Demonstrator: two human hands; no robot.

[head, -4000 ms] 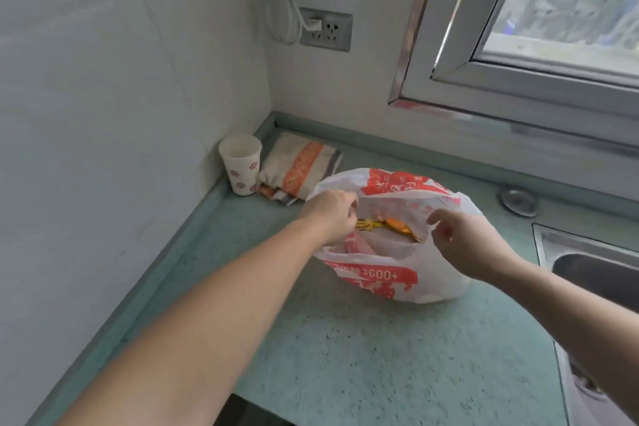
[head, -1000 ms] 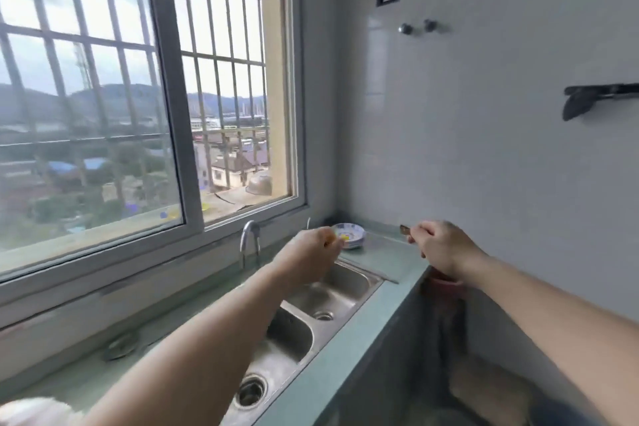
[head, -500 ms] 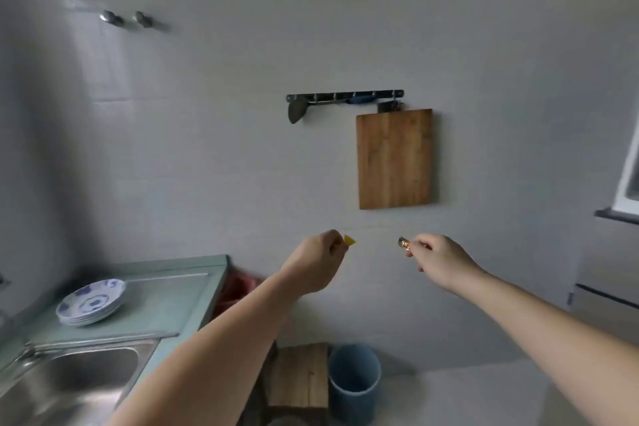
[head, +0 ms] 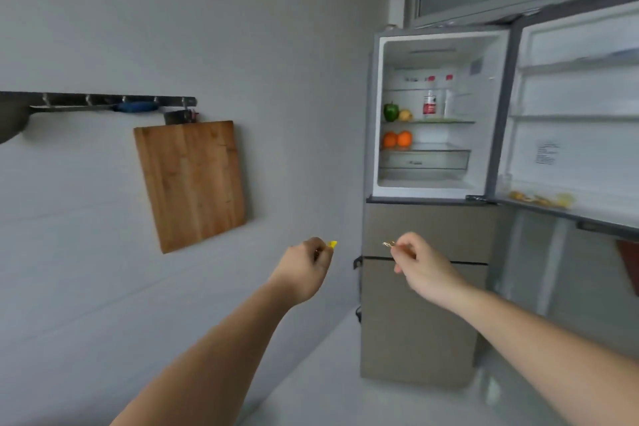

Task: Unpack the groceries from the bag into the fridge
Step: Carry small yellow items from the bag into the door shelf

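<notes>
A small yellow item was pinched in the curled fingers of the left hand, and a small golden item in those of the right hand; what either was could not be told. Both were held short of the fridge, below its open upper compartment, where two oranges and a green pepper were shelved.

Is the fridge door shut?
No, the fridge has its upper door swung wide open, so the shelves with two oranges and a green pepper show.
</notes>
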